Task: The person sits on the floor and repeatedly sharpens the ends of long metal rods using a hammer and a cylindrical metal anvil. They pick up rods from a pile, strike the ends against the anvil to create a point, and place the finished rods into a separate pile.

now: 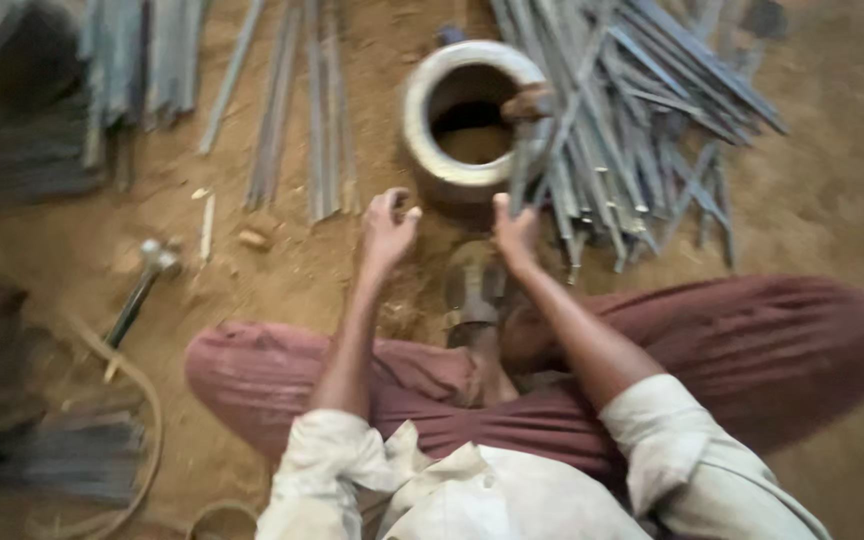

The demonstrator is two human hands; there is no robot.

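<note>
I sit cross-legged on sandy ground. My left hand [388,228] hovers just below a thick metal ring [422,110] that lies on the dirt, its fingers loosely curled around nothing that I can see. My right hand [515,232] reaches up to the lower end of a grey metal strip [522,165] beside the ring; motion blur hides whether the fingers grip it. A heap of similar grey metal strips [642,130] spreads to the right of the ring. My sandalled foot [474,290] rests between my hands.
More metal strips [327,110] lie in rows at the upper left and centre. A hammer [144,285] rests on the ground at the left, with a curved hoop [147,420] and dark bundles [72,455] below it.
</note>
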